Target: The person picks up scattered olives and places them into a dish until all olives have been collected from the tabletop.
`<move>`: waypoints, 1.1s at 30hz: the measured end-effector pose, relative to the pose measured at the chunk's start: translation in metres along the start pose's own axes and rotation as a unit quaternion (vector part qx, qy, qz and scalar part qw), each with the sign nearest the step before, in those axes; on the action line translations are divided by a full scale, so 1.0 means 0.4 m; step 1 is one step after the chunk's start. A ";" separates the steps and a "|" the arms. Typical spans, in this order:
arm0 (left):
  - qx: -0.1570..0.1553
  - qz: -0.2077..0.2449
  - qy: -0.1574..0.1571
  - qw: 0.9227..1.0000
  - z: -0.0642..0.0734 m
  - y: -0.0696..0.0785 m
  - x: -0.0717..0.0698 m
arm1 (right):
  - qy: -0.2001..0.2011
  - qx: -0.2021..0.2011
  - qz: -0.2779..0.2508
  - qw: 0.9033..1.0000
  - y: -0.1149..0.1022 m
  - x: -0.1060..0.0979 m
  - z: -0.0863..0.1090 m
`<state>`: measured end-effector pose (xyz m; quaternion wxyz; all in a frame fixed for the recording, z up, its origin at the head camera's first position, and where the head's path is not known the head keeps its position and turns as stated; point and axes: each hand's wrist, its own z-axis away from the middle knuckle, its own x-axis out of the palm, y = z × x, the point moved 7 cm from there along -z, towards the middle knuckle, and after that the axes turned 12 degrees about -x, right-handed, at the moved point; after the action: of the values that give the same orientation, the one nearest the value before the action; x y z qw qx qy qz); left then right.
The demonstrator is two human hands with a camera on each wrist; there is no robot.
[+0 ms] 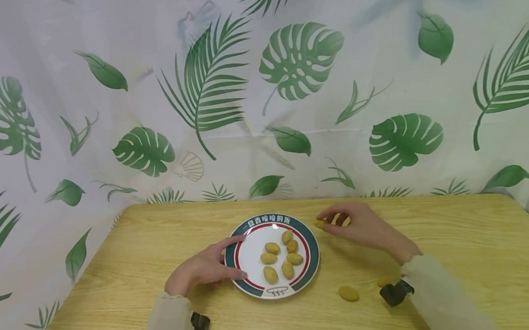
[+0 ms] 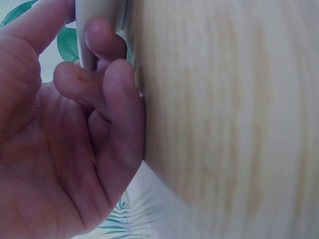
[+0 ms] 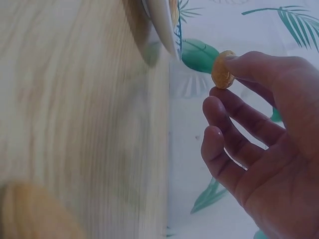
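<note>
A round white plate (image 1: 254, 238) with a dark green rim and a red ring lies on the table, holding several small yellow oval fruits (image 1: 272, 248) on its right half. My left hand (image 1: 202, 267) grips the plate's left edge, with thumb and forefinger over the rim; in the left wrist view the other fingers curl against the plate's underside. Just beyond the right rim, my right hand (image 1: 362, 224) pinches one yellow oval fruit (image 3: 223, 69) between thumb and forefinger. The right wrist view shows that hand's remaining fingers loosely bent and the fruit raised off the table.
Two more yellow oval pieces, a nearer one (image 1: 348, 293) and one (image 1: 385, 280) partly behind the right wrist camera (image 1: 396, 293), lie on the wooden table (image 1: 268, 325). A leaf-patterned cloth (image 1: 246, 171) hangs behind the table's back edge and along the left.
</note>
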<state>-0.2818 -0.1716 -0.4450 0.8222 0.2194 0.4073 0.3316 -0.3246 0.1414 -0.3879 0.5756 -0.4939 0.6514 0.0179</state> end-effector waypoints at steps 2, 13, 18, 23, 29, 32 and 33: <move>0.000 0.000 0.000 1.000 0.000 0.001 0.001 | 0.001 -0.008 -0.004 1.000 -0.007 0.006 -0.009; -0.003 -0.001 0.003 1.000 -0.002 -0.002 0.000 | 0.004 -0.014 -0.020 1.000 -0.028 0.048 -0.056; 0.000 -0.004 0.002 1.000 -0.001 0.001 0.000 | -0.001 -0.007 -0.023 1.000 -0.036 0.072 -0.075; -0.003 -0.010 0.005 1.000 -0.001 0.003 -0.001 | -0.007 -0.011 -0.036 0.999 -0.051 0.094 -0.094; -0.006 -0.014 0.008 1.000 -0.001 0.004 0.001 | -0.015 0.014 -0.039 0.999 -0.061 0.115 -0.112; -0.007 -0.019 0.010 1.000 0.000 0.003 0.001 | -0.023 0.023 -0.042 0.999 -0.068 0.124 -0.122; -0.008 -0.022 0.010 1.000 0.000 0.003 0.000 | -0.026 0.026 -0.043 0.998 -0.070 0.127 -0.125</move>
<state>-0.2823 -0.1707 -0.4445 0.8266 0.2002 0.4177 0.3195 -0.3351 0.0658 -0.3949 0.6053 -0.5060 0.6143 -0.0107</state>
